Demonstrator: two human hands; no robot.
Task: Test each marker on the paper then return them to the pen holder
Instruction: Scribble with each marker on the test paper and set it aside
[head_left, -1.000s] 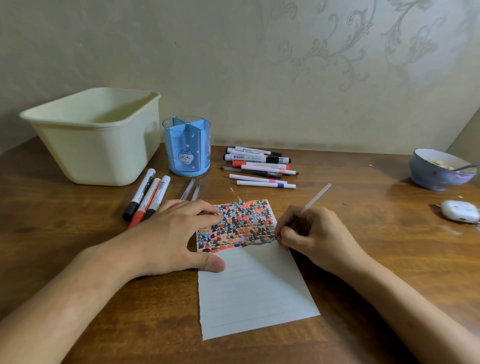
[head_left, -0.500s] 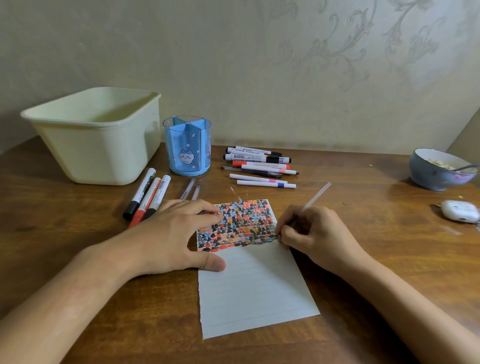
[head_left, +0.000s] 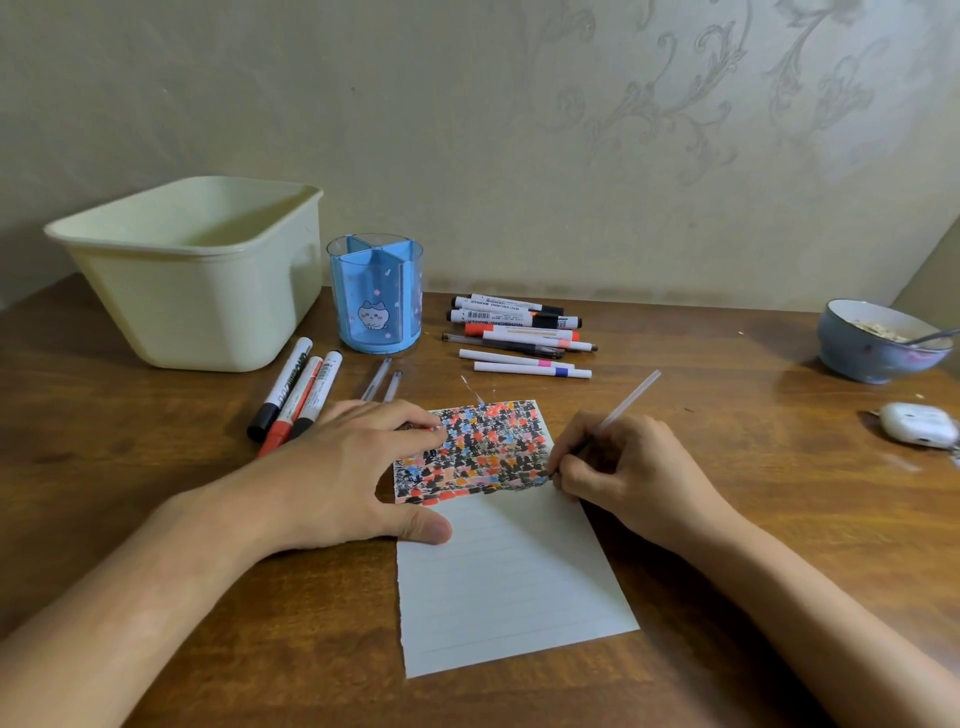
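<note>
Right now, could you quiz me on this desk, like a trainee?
1. True or false: the pen holder holds markers.
2. Which hand grips the thin white pen? A left hand B right hand
3. The left hand presses on the ____.

Key: 1 false, none show in it. 2 B. 3 paper.
</note>
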